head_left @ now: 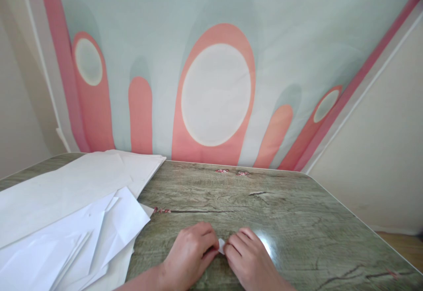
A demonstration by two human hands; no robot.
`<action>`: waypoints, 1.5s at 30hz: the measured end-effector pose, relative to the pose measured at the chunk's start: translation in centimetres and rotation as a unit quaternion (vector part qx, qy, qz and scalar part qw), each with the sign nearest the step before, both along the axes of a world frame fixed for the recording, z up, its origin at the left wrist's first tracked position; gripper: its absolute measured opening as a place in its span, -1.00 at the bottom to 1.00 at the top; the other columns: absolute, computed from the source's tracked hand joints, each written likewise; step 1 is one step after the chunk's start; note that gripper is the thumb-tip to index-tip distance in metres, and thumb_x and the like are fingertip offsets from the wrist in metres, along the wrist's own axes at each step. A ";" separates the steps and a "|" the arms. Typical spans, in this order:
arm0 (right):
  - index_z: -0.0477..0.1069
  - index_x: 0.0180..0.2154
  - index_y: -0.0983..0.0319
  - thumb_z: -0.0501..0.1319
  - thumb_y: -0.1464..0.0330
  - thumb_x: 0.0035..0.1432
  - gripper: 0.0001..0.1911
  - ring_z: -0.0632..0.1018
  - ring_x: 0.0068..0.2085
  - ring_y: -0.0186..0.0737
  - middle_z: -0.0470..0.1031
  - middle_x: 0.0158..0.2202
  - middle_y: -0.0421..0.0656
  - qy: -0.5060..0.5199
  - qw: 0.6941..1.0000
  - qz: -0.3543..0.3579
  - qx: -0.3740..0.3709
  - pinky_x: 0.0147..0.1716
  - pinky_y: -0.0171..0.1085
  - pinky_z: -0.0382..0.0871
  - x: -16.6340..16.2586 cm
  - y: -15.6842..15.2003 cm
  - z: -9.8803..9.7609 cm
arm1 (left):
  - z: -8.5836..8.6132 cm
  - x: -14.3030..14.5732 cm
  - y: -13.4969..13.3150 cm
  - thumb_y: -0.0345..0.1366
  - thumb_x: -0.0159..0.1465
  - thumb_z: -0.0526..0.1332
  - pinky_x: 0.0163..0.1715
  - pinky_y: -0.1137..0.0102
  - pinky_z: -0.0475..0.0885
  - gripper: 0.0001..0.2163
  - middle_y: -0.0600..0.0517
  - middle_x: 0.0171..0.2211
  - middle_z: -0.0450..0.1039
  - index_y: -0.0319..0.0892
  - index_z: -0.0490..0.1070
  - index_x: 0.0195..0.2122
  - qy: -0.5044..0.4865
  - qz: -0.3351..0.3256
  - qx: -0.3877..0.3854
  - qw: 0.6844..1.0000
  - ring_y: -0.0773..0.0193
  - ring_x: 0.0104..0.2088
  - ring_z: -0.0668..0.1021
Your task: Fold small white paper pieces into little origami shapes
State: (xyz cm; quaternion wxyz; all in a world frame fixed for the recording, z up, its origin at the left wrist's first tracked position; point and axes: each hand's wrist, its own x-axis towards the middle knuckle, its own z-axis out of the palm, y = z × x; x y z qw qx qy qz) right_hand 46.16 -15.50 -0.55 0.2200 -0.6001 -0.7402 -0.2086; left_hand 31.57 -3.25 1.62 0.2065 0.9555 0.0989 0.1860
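Observation:
My left hand (190,253) and my right hand (249,258) rest close together on the wood-grain table (297,220), near its front edge. Both have their fingers curled and pinched onto a small folded piece of white paper (221,245) held between them. Only a small corner of that paper shows; the rest is hidden under my fingers.
A loose pile of white paper sheets (72,211) covers the table's left side. Tiny pink scraps (161,211) lie by the pile, and more pink scraps (231,172) sit at the far edge. A pink and pale-blue patterned cloth (214,88) hangs on the wall behind.

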 end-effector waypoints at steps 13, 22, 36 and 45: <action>0.42 -0.40 0.20 0.22 0.47 0.16 -0.90 0.40 -0.32 -0.27 0.38 -0.38 -0.22 0.220 0.968 -0.046 -0.116 -0.32 -0.32 0.19 0.4 -0.8 0.2 | 0.7 0.0 0.1 -0.39 0.24 0.20 -0.29 0.45 0.31 -0.91 0.05 -0.36 0.44 -0.14 0.47 -0.39 0.027 -0.028 -0.016 0.999 0.26 -0.31 0.46; 0.42 -0.44 0.23 0.14 0.38 0.25 -0.79 0.43 -0.27 -0.31 0.37 -0.37 -0.23 0.364 0.906 -0.059 -0.207 -0.27 -0.36 0.24 0.5 -0.3 2.4 | 0.9 0.7 0.2 -0.32 0.18 0.24 -0.21 0.36 0.26 -0.92 0.07 -0.40 0.40 -0.11 0.51 -0.45 0.044 0.058 -0.124 0.990 0.21 -0.25 0.42; 0.43 -0.47 0.23 0.17 0.43 0.18 -0.82 0.45 -0.33 -0.28 0.42 -0.44 -0.23 0.308 0.916 -0.114 -0.230 -0.34 -0.34 0.22 0.9 0.6 2.5 | 1.0 1.4 0.0 -0.31 0.17 0.23 -0.25 0.33 0.27 -0.88 0.07 -0.44 0.44 -0.15 0.48 -0.50 0.049 0.086 -0.087 0.991 0.19 -0.30 0.44; 0.44 -0.49 0.23 0.20 0.43 0.12 -0.86 0.45 -0.40 -0.28 0.43 -0.48 -0.22 0.307 0.913 -0.120 -0.240 -0.41 -0.36 0.19 1.3 1.1 2.2 | 0.4 0.7 -0.3 -0.42 0.21 0.21 -0.22 0.38 0.31 -0.78 0.07 -0.28 0.42 -0.04 0.42 -0.12 0.004 0.019 -0.053 0.998 0.24 -0.25 0.45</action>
